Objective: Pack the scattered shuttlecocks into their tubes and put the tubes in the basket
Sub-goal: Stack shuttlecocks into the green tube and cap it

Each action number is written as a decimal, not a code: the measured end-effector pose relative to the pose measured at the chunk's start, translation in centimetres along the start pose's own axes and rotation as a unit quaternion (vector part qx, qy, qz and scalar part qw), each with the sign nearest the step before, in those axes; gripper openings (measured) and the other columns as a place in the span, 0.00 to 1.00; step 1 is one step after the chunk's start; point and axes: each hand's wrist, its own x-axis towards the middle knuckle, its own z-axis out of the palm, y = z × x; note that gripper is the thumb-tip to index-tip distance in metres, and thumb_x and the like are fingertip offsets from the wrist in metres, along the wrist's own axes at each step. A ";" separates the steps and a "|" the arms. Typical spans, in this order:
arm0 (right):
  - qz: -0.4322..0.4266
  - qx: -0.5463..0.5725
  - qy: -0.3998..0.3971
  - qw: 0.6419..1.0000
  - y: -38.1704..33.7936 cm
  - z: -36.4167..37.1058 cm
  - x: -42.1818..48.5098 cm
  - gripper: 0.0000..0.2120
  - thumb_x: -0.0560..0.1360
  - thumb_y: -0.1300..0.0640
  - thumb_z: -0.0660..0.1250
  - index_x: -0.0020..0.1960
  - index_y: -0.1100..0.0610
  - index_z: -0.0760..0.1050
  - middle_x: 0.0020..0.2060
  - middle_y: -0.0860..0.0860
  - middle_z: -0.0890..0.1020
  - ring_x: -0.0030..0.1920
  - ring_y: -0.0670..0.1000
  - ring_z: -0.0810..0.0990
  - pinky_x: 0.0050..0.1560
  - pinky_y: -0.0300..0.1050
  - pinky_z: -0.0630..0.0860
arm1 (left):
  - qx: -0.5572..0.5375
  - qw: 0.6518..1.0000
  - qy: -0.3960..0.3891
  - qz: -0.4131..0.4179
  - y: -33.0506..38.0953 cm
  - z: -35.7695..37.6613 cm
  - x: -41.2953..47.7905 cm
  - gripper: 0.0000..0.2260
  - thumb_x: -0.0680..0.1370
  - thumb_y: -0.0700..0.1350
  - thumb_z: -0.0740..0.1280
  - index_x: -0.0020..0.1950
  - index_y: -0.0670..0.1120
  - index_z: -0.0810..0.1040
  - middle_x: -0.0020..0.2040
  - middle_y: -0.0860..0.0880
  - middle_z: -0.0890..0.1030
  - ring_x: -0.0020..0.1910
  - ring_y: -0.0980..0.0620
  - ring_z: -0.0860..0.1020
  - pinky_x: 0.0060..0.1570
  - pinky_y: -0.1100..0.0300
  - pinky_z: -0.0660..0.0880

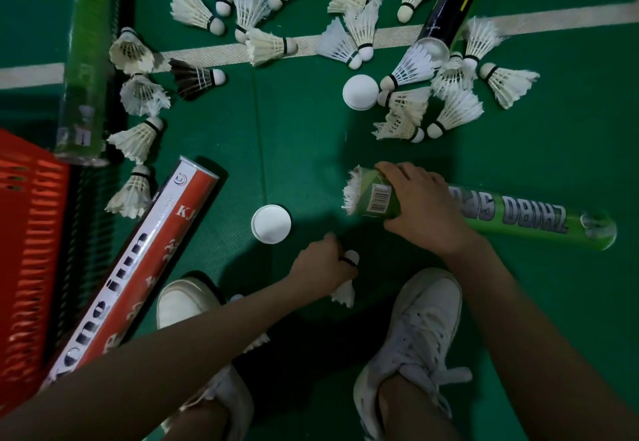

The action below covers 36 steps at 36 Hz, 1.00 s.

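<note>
My right hand [420, 207] grips the open end of a light green tube [518, 214] lying on the floor, with white feathers [351, 191] sticking out of its mouth. My left hand [320, 266] holds a white shuttlecock [345, 290], cork up, just below that mouth. Several shuttlecocks [269, 46] lie scattered across the far floor. A red and white tube [138, 261] lies at the left, a dark green tube [88, 60] beyond it, and a black tube [453, 1] at the top right. The red basket [24, 250] stands at the left edge.
Two white tube caps lie on the green court floor, one [271, 223] near my left hand and one [360, 91] further out. My two white shoes [411, 344] are planted below the hands. A white court line [311, 43] crosses the floor.
</note>
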 end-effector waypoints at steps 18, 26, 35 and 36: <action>-0.038 -0.001 -0.020 0.999 -4.9 -1.2 1.7 0.43 0.68 0.49 0.71 0.76 0.50 0.51 0.66 0.52 0.67 0.67 0.55 0.66 0.66 0.51 0.61 | -0.289 0.953 0.060 0.064 -0.4 -11.9 0.7 0.10 0.78 0.51 0.66 0.44 0.47 0.83 0.45 0.52 0.82 0.48 0.52 0.80 0.54 0.57 0.73; -0.089 -0.009 -0.032 0.996 -8.1 -1.7 1.8 0.44 0.69 0.49 0.70 0.76 0.50 0.48 0.67 0.51 0.65 0.67 0.54 0.65 0.67 0.50 0.59 | -0.461 0.871 0.167 0.001 -0.1 -11.8 0.4 0.31 0.79 0.66 0.47 0.60 0.41 0.72 0.57 0.45 0.76 0.59 0.47 0.74 0.65 0.46 0.67; -0.120 -0.015 -0.028 0.992 -11.2 -1.6 2.6 0.44 0.69 0.49 0.69 0.77 0.51 0.48 0.66 0.52 0.67 0.65 0.54 0.67 0.64 0.51 0.62 | -0.566 0.810 0.154 -0.007 0.6 -11.9 0.1 0.23 0.80 0.62 0.49 0.52 0.47 0.75 0.55 0.45 0.77 0.50 0.48 0.77 0.55 0.51 0.74; -0.119 -0.016 -0.034 0.992 -11.4 -1.5 2.7 0.44 0.69 0.49 0.69 0.77 0.50 0.48 0.66 0.52 0.67 0.65 0.55 0.67 0.64 0.51 0.63 | -0.567 0.811 0.141 -0.017 0.2 -12.1 0.0 0.23 0.80 0.63 0.48 0.52 0.48 0.75 0.54 0.46 0.77 0.49 0.48 0.78 0.54 0.51 0.75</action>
